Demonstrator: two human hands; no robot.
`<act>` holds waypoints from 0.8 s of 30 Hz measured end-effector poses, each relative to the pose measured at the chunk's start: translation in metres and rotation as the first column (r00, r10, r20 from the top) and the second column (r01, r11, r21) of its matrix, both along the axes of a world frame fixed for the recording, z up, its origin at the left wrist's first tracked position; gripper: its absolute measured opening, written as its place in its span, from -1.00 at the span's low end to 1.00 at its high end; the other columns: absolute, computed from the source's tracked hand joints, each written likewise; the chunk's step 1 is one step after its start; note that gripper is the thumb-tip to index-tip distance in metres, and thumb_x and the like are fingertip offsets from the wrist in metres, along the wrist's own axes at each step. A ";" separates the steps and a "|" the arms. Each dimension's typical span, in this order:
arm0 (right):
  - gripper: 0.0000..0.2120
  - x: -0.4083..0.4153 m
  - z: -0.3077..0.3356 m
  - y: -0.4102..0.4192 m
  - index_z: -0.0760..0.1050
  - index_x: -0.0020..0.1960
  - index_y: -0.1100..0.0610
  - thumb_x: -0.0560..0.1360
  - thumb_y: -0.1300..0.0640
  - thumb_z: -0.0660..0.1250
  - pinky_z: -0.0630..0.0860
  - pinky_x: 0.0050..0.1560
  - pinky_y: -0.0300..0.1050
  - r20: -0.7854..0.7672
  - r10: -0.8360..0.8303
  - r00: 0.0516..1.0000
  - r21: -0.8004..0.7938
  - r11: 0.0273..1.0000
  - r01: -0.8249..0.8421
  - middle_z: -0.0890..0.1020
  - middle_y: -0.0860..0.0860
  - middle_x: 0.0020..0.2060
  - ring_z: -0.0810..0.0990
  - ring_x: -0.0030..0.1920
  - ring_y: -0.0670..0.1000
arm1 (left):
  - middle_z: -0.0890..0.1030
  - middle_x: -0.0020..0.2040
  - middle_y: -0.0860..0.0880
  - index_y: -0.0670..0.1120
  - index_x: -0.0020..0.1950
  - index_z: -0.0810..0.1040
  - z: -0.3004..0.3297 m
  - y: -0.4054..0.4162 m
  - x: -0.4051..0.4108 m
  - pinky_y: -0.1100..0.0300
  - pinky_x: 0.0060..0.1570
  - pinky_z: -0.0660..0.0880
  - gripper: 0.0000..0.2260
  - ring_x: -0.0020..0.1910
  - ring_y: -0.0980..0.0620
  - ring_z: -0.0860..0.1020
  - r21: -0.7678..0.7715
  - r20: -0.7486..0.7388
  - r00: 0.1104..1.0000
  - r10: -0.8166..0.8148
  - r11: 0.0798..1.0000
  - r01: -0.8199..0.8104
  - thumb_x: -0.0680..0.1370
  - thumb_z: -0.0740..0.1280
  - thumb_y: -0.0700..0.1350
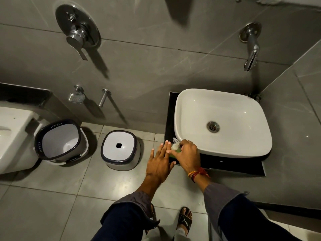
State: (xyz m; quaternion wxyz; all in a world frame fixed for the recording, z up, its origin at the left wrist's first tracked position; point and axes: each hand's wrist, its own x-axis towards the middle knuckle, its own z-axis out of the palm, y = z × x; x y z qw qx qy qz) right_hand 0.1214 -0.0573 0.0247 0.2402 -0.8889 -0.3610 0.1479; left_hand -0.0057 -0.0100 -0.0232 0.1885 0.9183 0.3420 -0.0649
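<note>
My right hand (187,158) curls round the green soap bottle with the pale pump top (176,147), which stands on the black worktop (234,164) at the near left corner of the white basin (225,108). My left hand (160,162) is spread flat just beside it, fingers straight.

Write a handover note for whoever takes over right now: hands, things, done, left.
Left hand: open, fingers straight, back up, beside the soap bottle.
Right hand: curled over the soap bottle, on its pump.
The bottle stands on the black counter, at the basin's front-left corner.
Done: both hands at the bottle.
Left: probably dispense soap and wash; any soap on the palm cannot be seen.
</note>
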 end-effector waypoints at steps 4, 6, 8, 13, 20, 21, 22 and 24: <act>-0.68 -0.005 -0.002 0.001 0.64 0.06 0.19 0.41 0.02 0.53 0.49 -0.19 -0.22 -0.044 0.010 0.999 0.107 0.994 -0.006 0.69 0.11 -0.10 0.66 -0.11 0.09 | -0.19 0.66 -0.03 -0.04 0.64 -0.22 -0.001 -0.001 0.002 -0.11 0.60 -0.11 -0.30 0.63 -0.02 -0.17 -0.010 -0.004 1.000 0.015 1.000 -0.015 0.67 0.07 0.23; -0.71 -0.006 -0.003 0.003 0.63 0.01 0.23 0.42 0.05 0.52 0.51 -0.20 -0.20 -0.048 -0.013 0.999 0.101 0.995 0.018 0.68 0.14 -0.11 0.66 -0.11 0.12 | -0.19 0.65 -0.03 -0.04 0.64 -0.22 -0.001 -0.001 0.003 -0.12 0.60 -0.10 -0.29 0.63 -0.02 -0.18 -0.002 -0.016 1.000 0.014 1.000 -0.014 0.67 0.06 0.24; -0.66 -0.006 -0.004 0.005 0.63 0.00 0.24 0.44 -0.03 0.51 0.55 -0.18 -0.16 -0.023 -0.048 0.999 0.050 0.998 0.049 0.69 0.14 -0.09 0.66 -0.10 0.12 | -0.20 0.65 -0.03 -0.05 0.64 -0.22 0.000 -0.001 0.003 -0.13 0.60 -0.09 -0.30 0.63 -0.02 -0.18 0.010 -0.036 0.999 0.005 1.000 -0.005 0.68 0.05 0.25; -0.58 -0.011 0.001 0.006 0.65 0.01 0.16 0.42 -0.19 0.47 0.65 -0.17 -0.10 0.015 -0.090 0.996 0.055 0.995 0.089 0.69 0.09 -0.10 0.67 -0.12 0.09 | -0.20 0.65 -0.05 -0.06 0.64 -0.22 0.001 -0.004 0.004 -0.13 0.60 -0.11 -0.29 0.63 -0.02 -0.17 0.026 -0.040 0.999 0.011 1.000 -0.010 0.68 0.04 0.25; -0.55 -0.013 -0.002 0.008 0.65 -0.09 0.21 0.45 -0.22 0.44 0.56 -0.23 -0.16 0.016 -0.129 0.991 -0.045 0.991 0.130 0.71 0.12 -0.19 0.70 -0.16 0.11 | -0.23 0.65 -0.07 -0.08 0.63 -0.24 0.005 -0.004 0.006 -0.13 0.60 -0.12 -0.30 0.63 -0.05 -0.18 0.022 -0.069 0.998 0.009 1.000 -0.008 0.68 0.01 0.26; -0.51 -0.012 -0.002 0.007 0.66 -0.10 0.20 0.42 -0.27 0.44 0.59 -0.23 -0.13 0.020 -0.133 0.991 -0.061 0.989 0.134 0.72 0.11 -0.19 0.70 -0.17 0.11 | -0.22 0.65 -0.07 -0.08 0.63 -0.24 0.005 -0.004 0.006 -0.13 0.60 -0.12 -0.30 0.63 -0.05 -0.18 0.022 -0.065 0.998 0.010 1.000 -0.009 0.68 0.02 0.25; -0.50 -0.013 -0.003 0.005 0.65 -0.07 0.19 0.40 -0.28 0.45 0.63 -0.19 -0.09 0.015 -0.136 0.991 -0.047 0.989 0.137 0.72 0.10 -0.16 0.69 -0.15 0.11 | -0.22 0.65 -0.07 -0.08 0.63 -0.23 0.005 -0.005 0.005 -0.13 0.60 -0.11 -0.30 0.63 -0.04 -0.18 0.024 -0.062 0.998 0.010 1.000 -0.009 0.68 0.02 0.24; -0.51 -0.018 -0.004 0.002 0.63 0.05 0.17 0.42 -0.25 0.44 0.69 -0.07 -0.01 -0.008 -0.132 0.991 0.026 0.991 0.132 0.70 0.10 -0.06 0.69 -0.06 0.12 | -0.20 0.65 -0.07 -0.08 0.63 -0.24 0.006 -0.005 0.004 -0.14 0.60 -0.10 -0.31 0.63 -0.04 -0.18 0.035 -0.057 0.998 0.010 0.999 -0.008 0.69 0.02 0.22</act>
